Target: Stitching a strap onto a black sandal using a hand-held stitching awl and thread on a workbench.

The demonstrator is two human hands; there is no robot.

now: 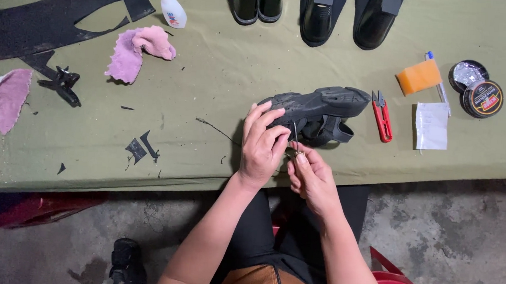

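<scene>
Gripping the heel end of a black sandal (pixel 319 108) that lies sole-up near the front edge of the table (pixel 205 151), the left hand (pixel 261 145) has its fingers curled over the sole. The right hand (pixel 312 178), just beside it at the table edge, pinches a thin metal needle (pixel 295 137) between thumb and fingertips; the needle stands nearly upright against the sandal. A dark thread (pixel 216 129) trails leftward from the hands across the olive cloth. Red thread snips (pixel 382 116) lie just right of the sandal's toe. Farther right: an orange sponge (pixel 418 76), a white paper slip (pixel 432 126), and an open round polish tin (pixel 469 74) touching its lid (pixel 482 98). At the far edge stand pairs of black shoes (pixel 348 16). To the left lie a white glue bottle (pixel 170 5), a pink rag (pixel 138 50), a black sheet of sole material (pixel 44 18) and small black offcuts (pixel 138 148).
</scene>
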